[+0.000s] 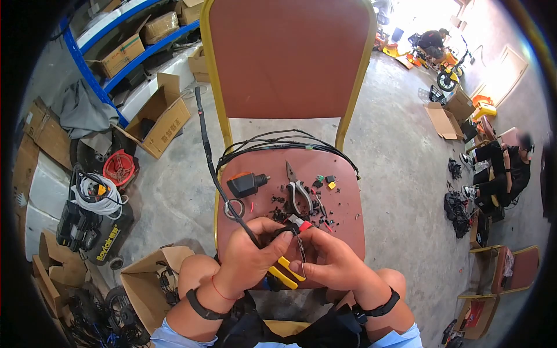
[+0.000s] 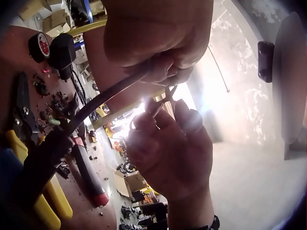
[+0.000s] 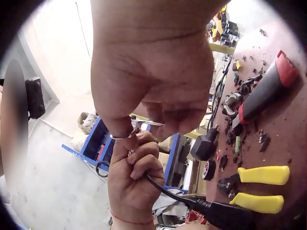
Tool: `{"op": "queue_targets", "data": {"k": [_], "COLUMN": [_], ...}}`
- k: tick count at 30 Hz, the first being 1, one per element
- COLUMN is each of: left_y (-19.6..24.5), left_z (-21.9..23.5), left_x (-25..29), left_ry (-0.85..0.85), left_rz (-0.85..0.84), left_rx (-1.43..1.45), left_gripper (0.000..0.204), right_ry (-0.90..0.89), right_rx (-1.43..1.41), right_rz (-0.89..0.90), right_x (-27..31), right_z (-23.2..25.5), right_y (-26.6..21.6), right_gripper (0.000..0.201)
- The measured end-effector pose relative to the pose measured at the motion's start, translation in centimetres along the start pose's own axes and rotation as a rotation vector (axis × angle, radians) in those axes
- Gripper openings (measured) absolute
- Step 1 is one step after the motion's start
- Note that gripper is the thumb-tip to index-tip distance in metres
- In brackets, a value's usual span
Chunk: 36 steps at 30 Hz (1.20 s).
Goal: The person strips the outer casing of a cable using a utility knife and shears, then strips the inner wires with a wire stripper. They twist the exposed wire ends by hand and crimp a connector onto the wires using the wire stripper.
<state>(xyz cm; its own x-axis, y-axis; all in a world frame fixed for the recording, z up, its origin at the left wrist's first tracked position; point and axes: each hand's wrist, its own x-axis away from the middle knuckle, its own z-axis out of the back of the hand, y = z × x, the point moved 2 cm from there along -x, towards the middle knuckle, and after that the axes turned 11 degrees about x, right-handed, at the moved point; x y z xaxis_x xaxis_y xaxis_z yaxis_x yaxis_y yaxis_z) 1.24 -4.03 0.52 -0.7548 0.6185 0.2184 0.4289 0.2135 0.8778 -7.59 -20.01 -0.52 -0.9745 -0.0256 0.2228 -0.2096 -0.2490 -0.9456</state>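
Note:
My left hand (image 1: 246,255) grips a black cable (image 1: 207,145), which rises past the chair's left side to a thicker sleeved stretch. Small metal scissors (image 3: 148,123) are held in my right hand (image 1: 336,261), a finger ring showing by the thumb. Their blades meet the left fingertips at the cable's end, which the fingers mostly hide. Below the hands on the seat (image 1: 348,243) lie yellow-handled pliers (image 1: 284,272). A red-and-black utility knife (image 3: 266,86) and grey-handled pliers (image 1: 300,197) lie just beyond, among black scraps (image 1: 281,203).
A black-and-orange block (image 1: 246,184) and a tape roll (image 1: 234,209) sit on the seat's left part. Coiled black cables (image 1: 290,141) lie along its back edge, under the backrest (image 1: 290,58). Cardboard boxes (image 1: 165,119) stand left; a seated person (image 1: 510,168) is at right.

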Motion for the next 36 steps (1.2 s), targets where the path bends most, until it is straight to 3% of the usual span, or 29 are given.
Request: {"op": "queue_targets", "data": {"k": [12,18,21,36], "left_y": [0.3,0.3,0.2,0.2], "left_z": [0.4,0.5,0.5,0.6], "left_x": [-0.1,-0.1,-0.1,-0.1], "left_ry": [0.024,0.007,-0.002,-0.003], "left_rz": [0.047,0.047,0.059,0.065], "left_rx": [0.03,0.042,0.041,0.055], "left_gripper": [0.014,0.015,0.015,0.015], "right_ry": [0.018,-0.032,-0.024,-0.041], "right_rx": [0.119,0.015,-0.061,-0.034], "right_rz": [0.072,0.023,0.079,0.075], "right_x": [0.1,0.0,-0.2,-0.2], "right_z": [0.1,0.0,-0.4,-0.3], "right_y": [-0.5,0.4,0.7,0.7], "right_gripper": [0.046,0.048,0.049,0.045]}}
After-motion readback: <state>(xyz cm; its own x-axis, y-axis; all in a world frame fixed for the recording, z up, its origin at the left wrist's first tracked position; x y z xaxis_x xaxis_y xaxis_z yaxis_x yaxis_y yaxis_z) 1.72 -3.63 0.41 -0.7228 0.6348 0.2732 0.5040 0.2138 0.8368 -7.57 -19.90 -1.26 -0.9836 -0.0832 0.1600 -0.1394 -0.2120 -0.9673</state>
